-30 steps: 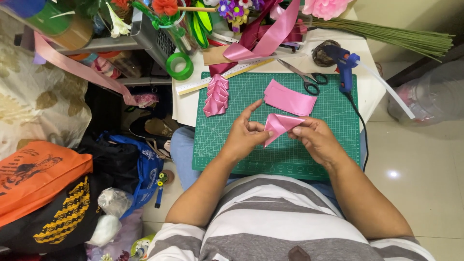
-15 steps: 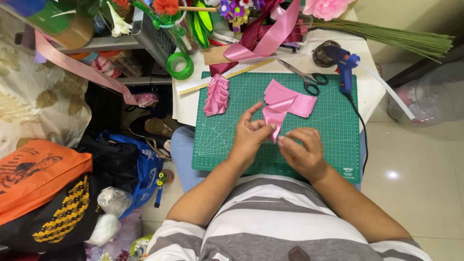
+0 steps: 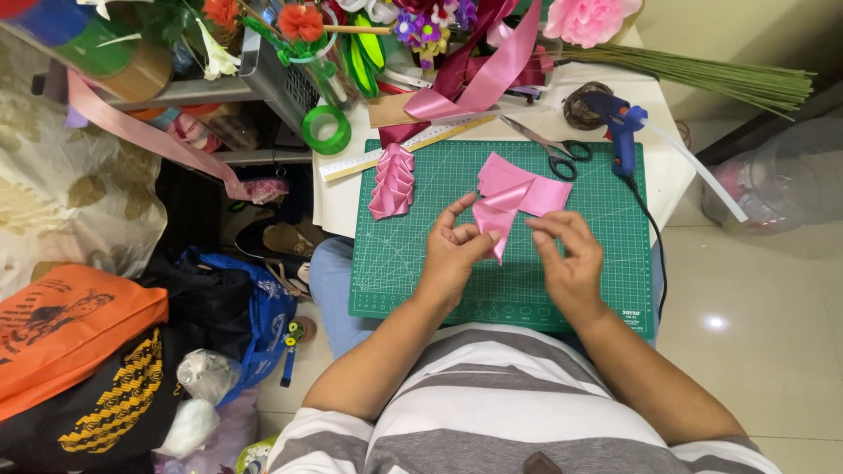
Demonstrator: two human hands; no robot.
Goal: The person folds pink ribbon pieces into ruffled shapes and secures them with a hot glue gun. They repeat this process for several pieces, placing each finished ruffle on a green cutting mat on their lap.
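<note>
Pink ribbon piece point(image 3: 514, 197), folded into a pointed pleat, lies over the green cutting mat point(image 3: 421, 263) near the mat's centre, its upper flat end resting on the mat and its narrow lower tip raised between both hands. Left hand point(image 3: 457, 250): thumb and forefinger pinch the folded left edge of the ribbon, so this grip is clenched on the ribbon. Right hand point(image 3: 571, 259): fingers curl just beside the ribbon's lower tip; whether this grip actually presses the ribbon cannot be told. A finished stack of pleated pink ribbon point(image 3: 392, 182) sits on the mat's upper left corner. Scissors point(image 3: 549, 149) and a blue glue gun point(image 3: 619, 127) lie along the mat's upper edge, with a ruler point(image 3: 395, 151) slanting beside them on the white desk point(image 3: 338, 206).
</note>
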